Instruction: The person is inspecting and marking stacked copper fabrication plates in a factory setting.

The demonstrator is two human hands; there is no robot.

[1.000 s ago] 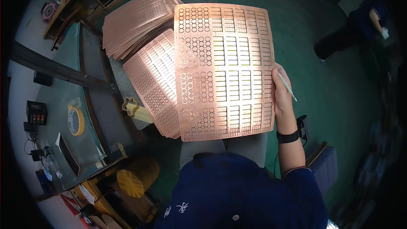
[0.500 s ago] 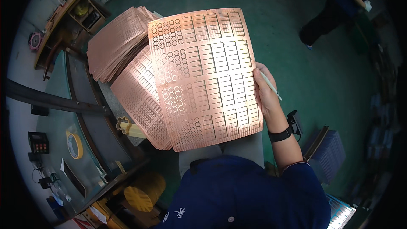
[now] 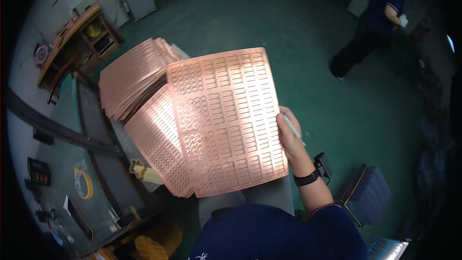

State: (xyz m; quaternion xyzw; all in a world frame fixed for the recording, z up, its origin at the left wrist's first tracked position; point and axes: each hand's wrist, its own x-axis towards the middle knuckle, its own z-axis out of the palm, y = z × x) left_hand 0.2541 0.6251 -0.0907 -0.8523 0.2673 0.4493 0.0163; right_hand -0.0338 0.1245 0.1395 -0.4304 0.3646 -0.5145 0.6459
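Observation:
A large copper-coloured panel (image 3: 231, 120), cut with rows of rings and comb-like slots, is held up before me, tilted and catching the light. My right hand (image 3: 290, 132) grips its right edge, thumb on the front face. A pale green pen (image 3: 293, 129) is tucked in the same hand. My left hand does not show. Under and left of the held panel lies a fanned lower stack of similar panels (image 3: 154, 137). Behind that, a thicker pile of copper panels (image 3: 132, 77) leans to the left.
At left is a glass-topped desk (image 3: 103, 202) with a yellow tape roll (image 3: 83, 184). A yellow flower-shaped rod (image 3: 146, 171) lies beside the stack. A ribbed rack (image 3: 368, 195) stands on the green floor at right. A person (image 3: 373, 24) walks at the far right.
The view has tilted up, so everything sits lower in it. The panel is still in my right hand, its glare less strong. The other person has changed pose, with more of them visible.

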